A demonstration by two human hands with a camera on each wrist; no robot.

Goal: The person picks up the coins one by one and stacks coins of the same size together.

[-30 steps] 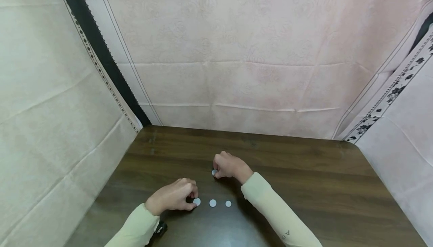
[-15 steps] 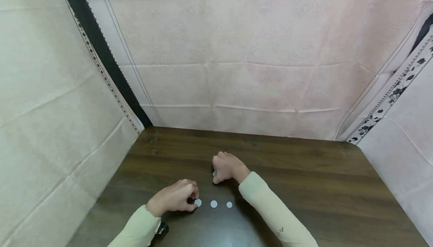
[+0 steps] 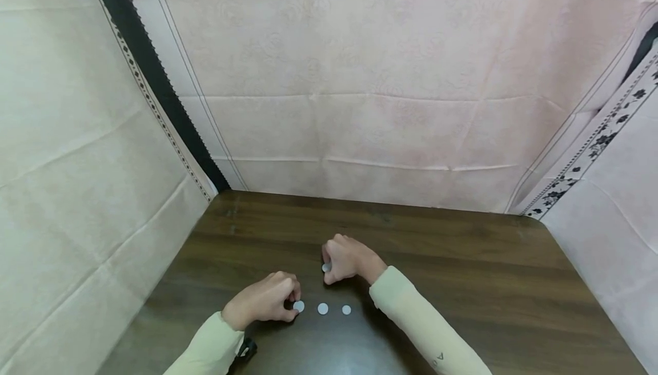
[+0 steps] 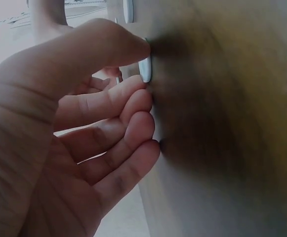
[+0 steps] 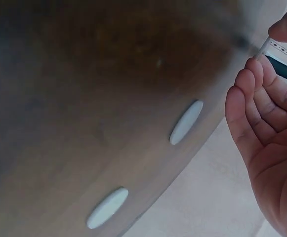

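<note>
Three flat white discs lie in a row on the brown wooden table (image 3: 462, 283). My left hand (image 3: 264, 299) pinches the leftmost disc (image 3: 299, 306) by its edges between thumb and index finger; in the left wrist view this disc (image 4: 145, 69) lies flat against the tabletop. To its right are the middle disc (image 3: 323, 309) and the right-hand disc (image 3: 346, 310), both untouched. Farther back, my right hand (image 3: 351, 258) holds another white disc (image 3: 326, 267) between thumb and fingertips. The right wrist view shows this disc (image 5: 264, 48) edge-on, close to the table.
Pale patterned cloth (image 3: 360, 89) hangs behind the table's far edge, with more cloth (image 3: 92, 192) along the left and a floral-bordered sheet (image 3: 612, 238) on the right. A dark device (image 3: 247, 349) is strapped at the left wrist.
My right hand has shifted slightly toward the near side with its disc, and its fingers have changed position around it. The left hand and the row of discs have stayed in place.
</note>
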